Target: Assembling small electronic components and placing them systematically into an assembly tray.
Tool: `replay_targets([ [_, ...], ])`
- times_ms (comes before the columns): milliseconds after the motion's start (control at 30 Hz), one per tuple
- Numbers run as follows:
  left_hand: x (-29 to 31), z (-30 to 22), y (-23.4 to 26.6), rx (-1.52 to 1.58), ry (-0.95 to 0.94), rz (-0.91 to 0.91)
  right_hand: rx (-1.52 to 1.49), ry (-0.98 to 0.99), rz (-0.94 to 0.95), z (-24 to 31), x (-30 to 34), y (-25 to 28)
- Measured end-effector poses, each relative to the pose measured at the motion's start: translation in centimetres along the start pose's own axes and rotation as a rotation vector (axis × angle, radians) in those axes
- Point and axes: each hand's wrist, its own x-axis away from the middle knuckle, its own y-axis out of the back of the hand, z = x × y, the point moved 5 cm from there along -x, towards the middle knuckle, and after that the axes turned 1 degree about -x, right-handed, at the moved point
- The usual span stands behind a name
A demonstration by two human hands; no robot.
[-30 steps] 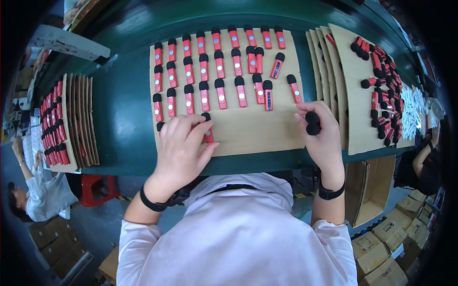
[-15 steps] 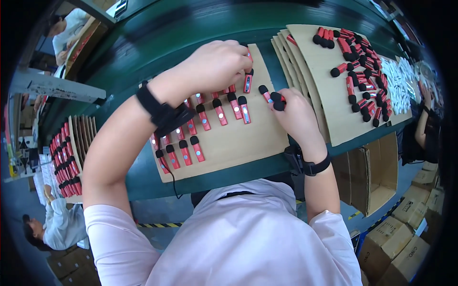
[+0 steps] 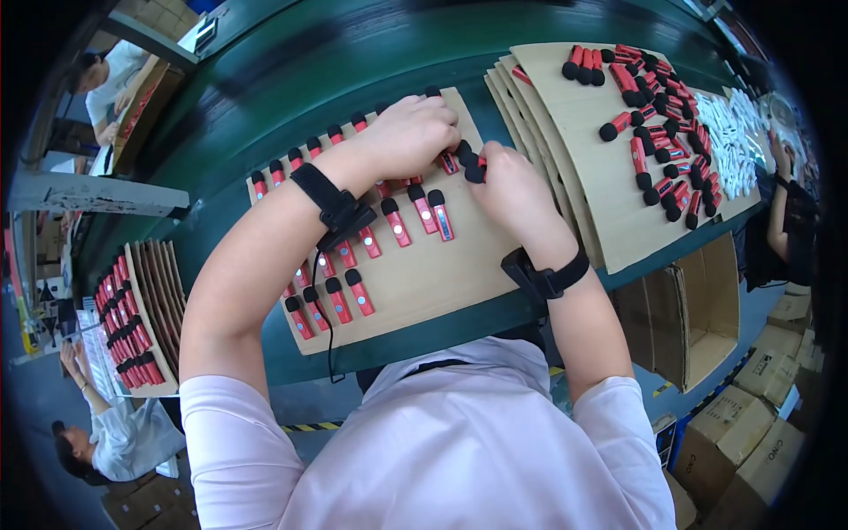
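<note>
My left hand (image 3: 415, 132) is over the upper right of a cardboard sheet (image 3: 415, 300), fingers curled down and closed on the head end of a small red microphone (image 3: 449, 163). The grip is partly hidden by the fingers. My right hand (image 3: 512, 187) is closed around red microphones whose black foam heads (image 3: 474, 171) stick out toward the left fingertips. Its fingers cover most of their bodies, so I cannot tell how many it holds. Rows of red microphones (image 3: 397, 225) with black foam heads lie on the sheet, several partly under my left forearm.
A stack of cardboard sheets (image 3: 565, 168) at the right bears a heap of red microphones (image 3: 671, 132) and many white pieces (image 3: 729, 141). A thin black cable (image 3: 331, 353) hangs over the near table edge. Open carton (image 3: 707, 309) at lower right; other people sit left and right.
My right hand has moved left and up, bringing its microphones close to my left hand. The left hand has come down slightly to the microphone below it. The view has shifted a little.
</note>
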Motion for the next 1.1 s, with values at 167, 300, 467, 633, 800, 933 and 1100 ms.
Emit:
replay_targets([
  [167,0.2,0.3,0.1,0.04,0.075,0.017,-0.002,0.006,-0.011,0.0,-1.4,-0.4],
  [300,0.5,0.4,0.1,0.095,0.123,-0.034,-0.053,0.025,-0.057,-0.1,-2.1,-0.5],
  [467,0.5,0.3,0.7,0.171,0.132,-0.076,-0.192,0.031,-0.068,-0.9,-2.2,-0.4],
  [633,1.3,0.2,1.3,0.208,0.205,-0.077,-0.301,-0.003,-0.106,-0.8,0.2,0.9],
  [800,3.1,-0.7,3.3,0.3,0.267,-0.17,-0.301,0.256,-0.025,1.0,4.5,0.6],
  [933,5.6,-3.0,7.6,0.566,0.434,-0.336,-0.263,0.252,0.124,2.0,6.0,-0.5],
  [1100,9.9,-6.5,10.1,0.66,0.44,-0.522,-0.166,0.23,0.122,1.9,6.0,-1.2],
])
